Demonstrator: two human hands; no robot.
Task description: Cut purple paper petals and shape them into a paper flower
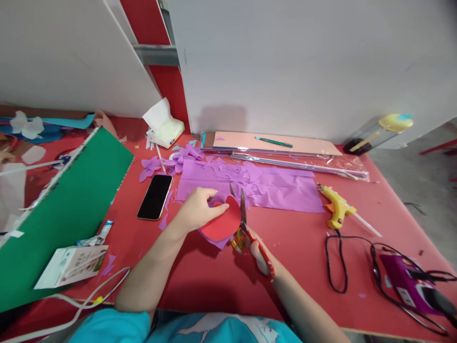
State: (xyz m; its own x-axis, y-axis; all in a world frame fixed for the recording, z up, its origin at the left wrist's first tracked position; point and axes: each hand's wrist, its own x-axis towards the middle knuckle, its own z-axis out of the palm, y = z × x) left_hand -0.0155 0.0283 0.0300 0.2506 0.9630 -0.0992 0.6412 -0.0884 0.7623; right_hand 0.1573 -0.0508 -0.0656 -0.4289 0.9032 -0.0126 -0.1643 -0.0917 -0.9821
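At frame centre, the left hand (197, 209) pinches a rounded red paper piece (222, 224) over purple paper (222, 243), while the right hand (257, 248) grips red-handled metal scissors (244, 225), blades apart

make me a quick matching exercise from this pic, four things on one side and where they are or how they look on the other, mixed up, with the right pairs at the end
Things
1. scissors
2. red paper
3. phone
4. glue gun

Places and looks
A. yellow body, lying toward the right side of the red table
B. held in the left hand, with purple paper beneath
C. dark screen facing up
D. in the right hand, blades apart

Right pairs: 1-D, 2-B, 3-C, 4-A
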